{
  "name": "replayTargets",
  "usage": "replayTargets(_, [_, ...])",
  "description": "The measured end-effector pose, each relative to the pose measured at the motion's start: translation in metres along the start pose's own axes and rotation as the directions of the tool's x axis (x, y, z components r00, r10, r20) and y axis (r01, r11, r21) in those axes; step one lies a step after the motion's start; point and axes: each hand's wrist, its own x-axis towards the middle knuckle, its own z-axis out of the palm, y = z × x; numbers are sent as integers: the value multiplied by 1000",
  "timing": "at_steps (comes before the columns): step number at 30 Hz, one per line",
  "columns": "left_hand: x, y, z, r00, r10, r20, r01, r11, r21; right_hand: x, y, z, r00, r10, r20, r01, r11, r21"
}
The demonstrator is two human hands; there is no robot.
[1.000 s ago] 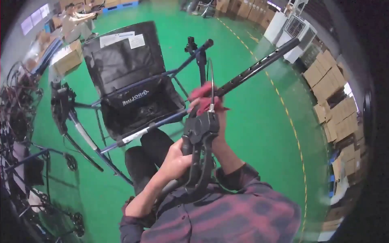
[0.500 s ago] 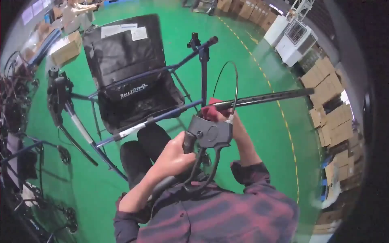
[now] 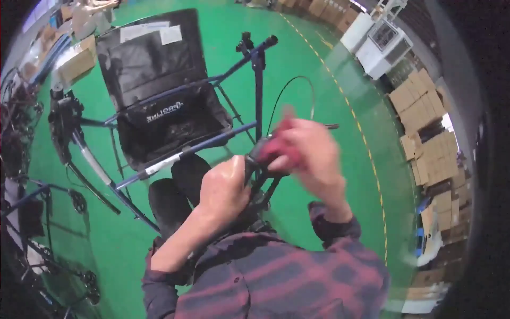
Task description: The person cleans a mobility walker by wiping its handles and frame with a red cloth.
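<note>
My left hand (image 3: pixel 226 183) is wrapped round the dark handle grip of a black handle assembly (image 3: pixel 260 154), in front of my chest. My right hand (image 3: pixel 313 157), blurred, holds a red cloth (image 3: pixel 281 141) against the top of that assembly. A thin black cable (image 3: pixel 294 80) loops up behind the right hand. Just beyond stands a blue tubular frame (image 3: pixel 217 139) with a black bag (image 3: pixel 159 69) bearing white labels and PROLINE lettering. A second black handle (image 3: pixel 65 125) is on the frame's left side.
More frames with wheels (image 3: pixel 48 191) stand at the left. An open cardboard box (image 3: pixel 77 63) is at the upper left. Flattened cartons (image 3: pixel 419 103) are stacked along the right side near a white machine (image 3: pixel 383 48). A yellow dashed line (image 3: pixel 355 117) crosses the green floor.
My right hand has come round to the near side with the red cloth, covering much of the handle assembly. The view has shifted slightly; my left hand keeps its grip.
</note>
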Motion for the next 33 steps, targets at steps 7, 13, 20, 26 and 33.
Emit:
replayTargets(7, [-1, 0, 15, 965, 261, -36, -221, 876, 428, 4, 22, 29, 939, -153, 307, 142, 988, 59])
replayTargets(13, [1, -5, 15, 947, 321, -32, -258, 815, 519, 20, 18, 6, 747, 423, 513, -538, 838, 93])
replayTargets(20, [8, -7, 26, 928, 372, 16, -305, 736, 604, 8, 32, 35, 922, 54, 383, -15, 994, -106])
replayTargets(26, [16, -5, 23, 921, 390, -10, -315, 759, 569, 2, 25, 30, 935, -104, 339, 128, 991, -50])
replayTargets(33, [25, -1, 9, 960, 279, 2, -249, 855, 456, 13, 59, -2, 846, 204, 493, -302, 945, 126])
